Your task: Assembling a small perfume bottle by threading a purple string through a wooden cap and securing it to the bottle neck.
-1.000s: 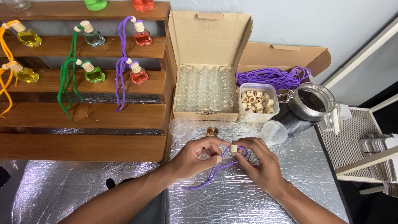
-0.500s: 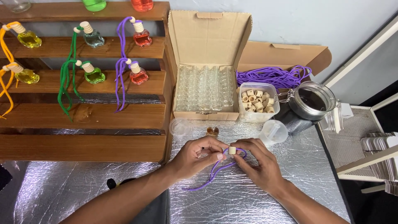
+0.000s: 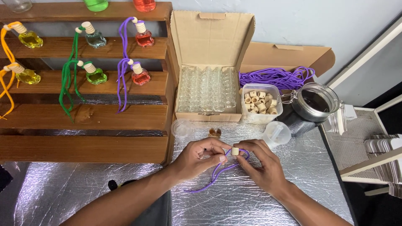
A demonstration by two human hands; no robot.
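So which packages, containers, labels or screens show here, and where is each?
Open brown cardboard box, centre back: rows of clear glass bottles.
Second brown box, behind right: purple cord.
Clear plastic tub, beside it: wooden caps.
Glass clip-top jar, right: dark contents.
No labels or screens visible.

Small round wooden cap (image 3: 235,151) pinched between left hand (image 3: 200,155) and right hand (image 3: 261,167), thin purple cord (image 3: 213,175) threaded through it, trailed across silver foil-covered tabletop (image 3: 234,201).

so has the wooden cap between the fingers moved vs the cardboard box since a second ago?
No. The wooden cap sits on the purple cord at the same spot below the cardboard box, with no clear shift.
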